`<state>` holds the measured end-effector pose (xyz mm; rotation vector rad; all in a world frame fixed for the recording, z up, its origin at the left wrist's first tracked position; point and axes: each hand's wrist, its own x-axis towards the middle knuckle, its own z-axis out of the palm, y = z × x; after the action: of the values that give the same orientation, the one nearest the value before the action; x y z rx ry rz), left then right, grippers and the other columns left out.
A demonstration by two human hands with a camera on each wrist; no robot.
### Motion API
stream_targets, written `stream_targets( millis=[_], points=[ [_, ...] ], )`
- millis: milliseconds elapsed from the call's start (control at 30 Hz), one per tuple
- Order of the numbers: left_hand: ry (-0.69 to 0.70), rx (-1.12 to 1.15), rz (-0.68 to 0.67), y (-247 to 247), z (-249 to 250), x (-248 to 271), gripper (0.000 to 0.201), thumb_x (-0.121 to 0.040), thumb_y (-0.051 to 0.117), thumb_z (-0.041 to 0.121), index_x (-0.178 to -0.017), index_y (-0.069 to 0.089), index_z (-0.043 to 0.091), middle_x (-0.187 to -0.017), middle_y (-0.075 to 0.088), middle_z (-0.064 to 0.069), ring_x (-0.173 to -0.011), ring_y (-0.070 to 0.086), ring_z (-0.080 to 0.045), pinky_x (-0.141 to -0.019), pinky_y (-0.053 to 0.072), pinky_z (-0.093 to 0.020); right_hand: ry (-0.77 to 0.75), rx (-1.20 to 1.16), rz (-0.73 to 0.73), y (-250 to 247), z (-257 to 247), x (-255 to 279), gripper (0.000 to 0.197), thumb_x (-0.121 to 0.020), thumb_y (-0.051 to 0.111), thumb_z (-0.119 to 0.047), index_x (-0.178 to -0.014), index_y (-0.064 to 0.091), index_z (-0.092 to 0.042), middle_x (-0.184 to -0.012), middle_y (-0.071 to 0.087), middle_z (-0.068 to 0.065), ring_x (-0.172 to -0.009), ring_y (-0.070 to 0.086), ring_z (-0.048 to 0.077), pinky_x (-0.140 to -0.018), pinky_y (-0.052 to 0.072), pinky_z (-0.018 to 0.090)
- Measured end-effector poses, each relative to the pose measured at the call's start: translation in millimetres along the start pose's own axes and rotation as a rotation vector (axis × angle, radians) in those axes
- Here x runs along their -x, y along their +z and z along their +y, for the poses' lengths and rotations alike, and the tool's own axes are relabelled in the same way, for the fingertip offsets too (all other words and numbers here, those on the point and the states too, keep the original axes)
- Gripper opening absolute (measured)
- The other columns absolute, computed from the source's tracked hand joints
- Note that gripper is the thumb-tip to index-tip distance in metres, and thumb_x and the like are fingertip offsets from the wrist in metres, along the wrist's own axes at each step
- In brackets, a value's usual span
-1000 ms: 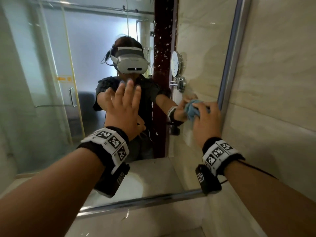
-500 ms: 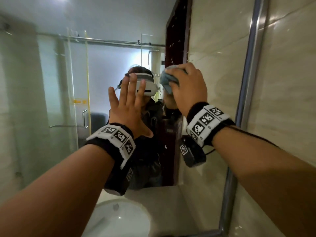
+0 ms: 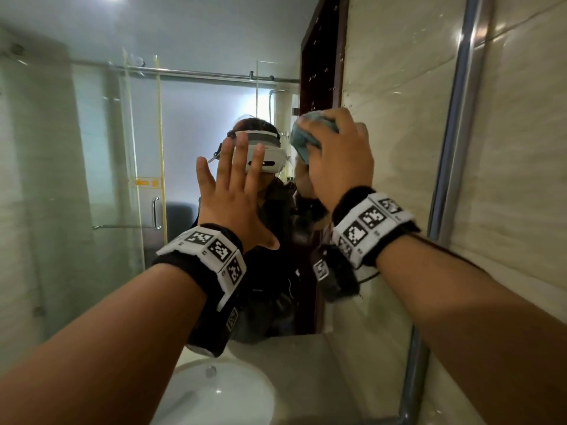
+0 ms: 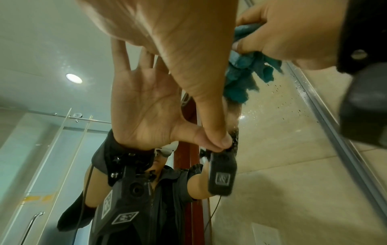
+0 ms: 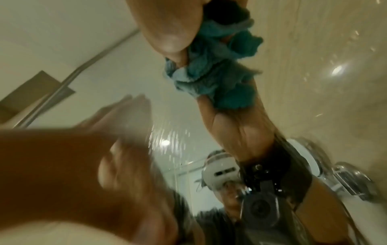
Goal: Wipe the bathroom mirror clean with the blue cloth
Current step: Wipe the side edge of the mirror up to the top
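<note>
The bathroom mirror (image 3: 122,154) fills the wall ahead and reflects a person wearing a headset. My left hand (image 3: 236,182) lies flat on the glass with straight, spread fingers; in the left wrist view its thumb (image 4: 220,139) touches the mirror. To its right, at head height, my right hand (image 3: 336,154) grips the bunched blue cloth (image 3: 302,139) and presses it against the glass. The right wrist view shows the cloth (image 5: 220,74) crumpled between my hand and its reflection. Part of the cloth is hidden under my fingers.
The mirror's metal frame (image 3: 451,167) runs down the right side, with beige wall tiles (image 3: 521,154) beyond it. Water droplets (image 3: 346,96) speckle the glass above the cloth. A white sink basin (image 3: 221,391) and the counter (image 3: 306,363) lie below my arms.
My right hand has carried the cloth from low beside the mirror's right frame up and left to head height. My left hand has stayed flat on the glass.
</note>
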<state>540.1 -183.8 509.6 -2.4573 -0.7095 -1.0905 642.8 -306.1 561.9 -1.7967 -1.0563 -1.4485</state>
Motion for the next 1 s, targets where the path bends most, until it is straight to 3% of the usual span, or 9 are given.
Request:
stream_targets(
  millis=[67,233,400,467,633,700,767,900,1000],
  points=[
    [-0.004,-0.002,0.0,-1,1,1,0.157,-0.043,0.069,0.08,-0.128,-0.047,0.018,-0.15,-0.036,-0.009,-0.139,-0.03,-0.026,-0.107,-0.019,-0.054,-0.034,-0.015,-0.049,3,-14,22,0.038,-0.084,0.063,-0.015,-0.12,0.059,-0.027,-0.13,0.048,0.001,-0.11,0.045,0.026,-0.09,0.048,0.034],
    [-0.004,-0.011,-0.013,-3,2,3,0.154,-0.047,0.069,0.078,-0.131,-0.044,0.016,-0.151,-0.034,-0.012,-0.14,-0.028,-0.03,-0.11,-0.013,-0.056,-0.51,-0.034,-0.269,4,-4,62,0.039,-0.07,0.072,-0.014,-0.107,0.069,-0.024,-0.117,0.061,0.007,-0.093,0.054,0.031,-0.071,0.051,0.039],
    [-0.022,-0.004,-0.041,-2,4,2,0.157,-0.043,0.07,0.08,-0.125,-0.05,0.02,-0.147,-0.041,-0.009,-0.137,-0.034,-0.027,-0.107,-0.018,-0.054,-0.001,-0.074,-0.023,-9,18,11,0.039,-0.09,0.055,-0.021,-0.128,0.048,-0.026,-0.129,0.048,-0.001,-0.114,0.045,0.02,-0.092,0.045,0.031],
    [-0.027,-0.003,-0.042,-2,4,2,0.158,-0.043,0.069,0.081,-0.125,-0.051,0.02,-0.146,-0.042,-0.008,-0.137,-0.034,-0.027,-0.106,-0.019,-0.054,0.079,-0.07,0.045,-5,11,12,0.037,-0.09,0.055,-0.017,-0.126,0.049,-0.024,-0.131,0.048,-0.002,-0.116,0.044,0.019,-0.099,0.04,0.031],
    [-0.029,-0.027,-0.024,-2,4,2,0.156,-0.045,0.068,0.081,-0.13,-0.046,0.018,-0.147,-0.039,-0.01,-0.139,-0.031,-0.028,-0.11,-0.014,-0.056,-0.493,-0.094,-0.24,15,-2,55,0.039,-0.079,0.054,-0.015,-0.116,0.063,-0.02,-0.132,0.053,0.007,-0.119,0.049,0.032,-0.09,0.046,0.045],
    [-0.033,-0.033,-0.038,-4,4,3,0.155,-0.046,0.067,0.082,-0.129,-0.048,0.017,-0.147,-0.04,-0.011,-0.138,-0.031,-0.029,-0.109,-0.015,-0.056,-0.568,-0.06,-0.222,13,13,50,0.041,-0.078,0.061,-0.009,-0.117,0.063,-0.023,-0.132,0.054,0.006,-0.118,0.051,0.031,-0.085,0.049,0.044],
    [-0.036,-0.034,-0.059,-6,6,2,0.156,-0.046,0.067,0.082,-0.126,-0.05,0.017,-0.146,-0.041,-0.012,-0.138,-0.032,-0.03,-0.108,-0.016,-0.056,-0.369,-0.032,-0.158,3,24,40,0.046,-0.079,0.067,-0.009,-0.12,0.059,-0.027,-0.135,0.05,0.003,-0.119,0.047,0.027,-0.089,0.048,0.042],
    [-0.043,-0.051,-0.045,-14,12,3,0.148,-0.051,0.06,0.085,-0.14,-0.033,0.012,-0.151,-0.031,-0.014,-0.141,-0.025,-0.031,-0.11,-0.012,-0.056,0.223,-0.051,-0.018,-16,51,19,0.043,-0.093,0.043,-0.018,-0.135,0.046,-0.025,-0.147,0.033,0.004,-0.129,0.031,0.031,-0.106,0.035,0.044],
    [0.013,-0.058,0.014,-24,20,-5,0.137,-0.06,0.051,0.086,-0.143,-0.028,0.012,-0.152,-0.031,-0.012,-0.141,-0.027,-0.029,-0.108,-0.016,-0.057,0.224,-0.021,-0.045,-13,34,27,0.043,-0.098,0.033,-0.032,-0.139,0.039,-0.024,-0.151,0.025,0.005,-0.137,0.021,0.032,-0.114,0.02,0.045]
  ],
)
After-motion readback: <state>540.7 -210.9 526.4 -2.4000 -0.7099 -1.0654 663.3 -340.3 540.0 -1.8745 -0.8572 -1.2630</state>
